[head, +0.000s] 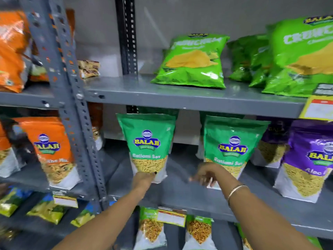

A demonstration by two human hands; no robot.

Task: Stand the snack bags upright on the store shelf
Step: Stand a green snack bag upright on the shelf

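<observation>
Two green Ratlami Sev bags stand upright on the middle grey shelf [180,192]. My left hand [144,177] is closed on the bottom edge of the left green bag [146,141]. My right hand [207,174] hovers with fingers spread in front of the base of the right green bag [232,141]; it is blurred and holds nothing I can see. A purple Aloo Sev bag [310,159] stands upright to the right, with another purple bag behind it.
Light green Crunchem bags [191,60] lean on the upper shelf. Orange bags [52,150] stand left of the perforated grey upright post [79,109]. More snack bags [151,230] and price tags [171,216] sit below. A yellow tag [319,109] hangs at right.
</observation>
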